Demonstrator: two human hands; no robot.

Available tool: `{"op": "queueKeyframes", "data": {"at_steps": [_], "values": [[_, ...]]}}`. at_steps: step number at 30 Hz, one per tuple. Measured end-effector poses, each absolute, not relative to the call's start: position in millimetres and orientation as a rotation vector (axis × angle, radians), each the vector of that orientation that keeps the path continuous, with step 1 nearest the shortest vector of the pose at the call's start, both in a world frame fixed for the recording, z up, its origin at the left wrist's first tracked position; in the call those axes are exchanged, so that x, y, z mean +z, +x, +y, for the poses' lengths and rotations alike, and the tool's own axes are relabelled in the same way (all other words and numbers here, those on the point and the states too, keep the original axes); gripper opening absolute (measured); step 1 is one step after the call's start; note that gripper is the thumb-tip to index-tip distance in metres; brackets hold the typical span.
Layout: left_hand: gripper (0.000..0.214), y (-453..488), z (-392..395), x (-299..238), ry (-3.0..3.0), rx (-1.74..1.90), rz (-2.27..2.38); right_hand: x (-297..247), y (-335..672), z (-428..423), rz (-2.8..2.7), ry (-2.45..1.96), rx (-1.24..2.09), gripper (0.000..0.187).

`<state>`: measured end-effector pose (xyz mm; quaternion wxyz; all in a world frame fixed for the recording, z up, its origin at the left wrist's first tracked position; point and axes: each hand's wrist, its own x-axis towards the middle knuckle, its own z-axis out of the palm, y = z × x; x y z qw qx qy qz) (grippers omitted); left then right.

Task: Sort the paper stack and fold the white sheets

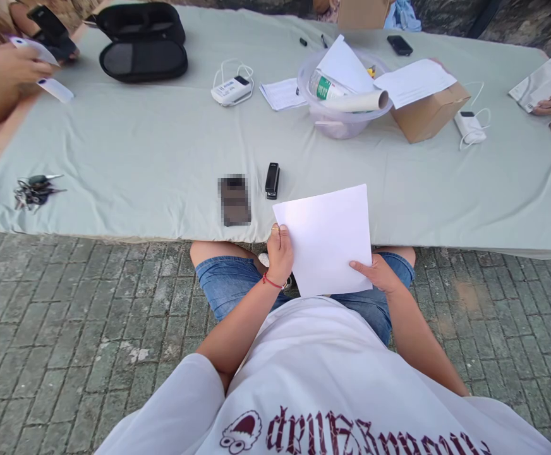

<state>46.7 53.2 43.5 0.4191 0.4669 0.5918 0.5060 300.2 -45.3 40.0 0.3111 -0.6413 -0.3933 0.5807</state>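
A blank white sheet of paper (327,240), possibly more than one, is held between both my hands above my lap, its far part over the table's near edge. My left hand (280,253), a red string at the wrist, pinches the left edge. On the right edge, my right hand (377,272) grips with the thumb on top and the fingers hidden beneath. Just beyond the paper lies a black stapler (272,181). To its left is a dark flat item (234,200), blurred out by pixels.
Keys (37,191) lie at the left of the cloth-covered table (152,151). Farther back are a black open case (143,60), a white corded device (232,90), a plastic basin (344,123) and a cardboard box (429,114). Other people's hands (7,72) appear at both sides.
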Motion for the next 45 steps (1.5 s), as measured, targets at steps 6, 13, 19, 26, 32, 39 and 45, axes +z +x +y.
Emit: {"op": "queueKeyframes", "data": {"at_steps": [6, 13, 19, 26, 32, 39, 45], "values": [[0.041, 47, 52, 42, 1.111, 1.296, 1.399, 37, 301, -46, -1.076, -1.639, 1.478, 0.049], [0.041, 47, 48, 56, 1.068, 1.292, 1.329, 42, 303, -46, -1.217, -1.693, 1.421, 0.045], [0.040, 44, 51, 57, 1.085, 1.301, 1.320, 44, 300, -44, -1.168, -1.689, 1.421, 0.044], [0.032, 44, 67, 22, 0.974, 1.307, 1.342, 35, 289, -31, -1.121, -1.709, 1.322, 0.043], [0.028, 46, 84, 12, 1.140, 1.247, 1.451, 24, 301, -11, -1.305, -1.990, 1.087, 0.027], [0.032, 53, 94, 15, 1.250, 1.230, 1.382, 72, 298, 55, -1.532, -2.188, 0.377, 0.031], [0.037, 56, 95, 8, 1.338, 1.141, 1.469, 103, 248, 121, -2.114, -1.643, 0.183, 0.041]]}}
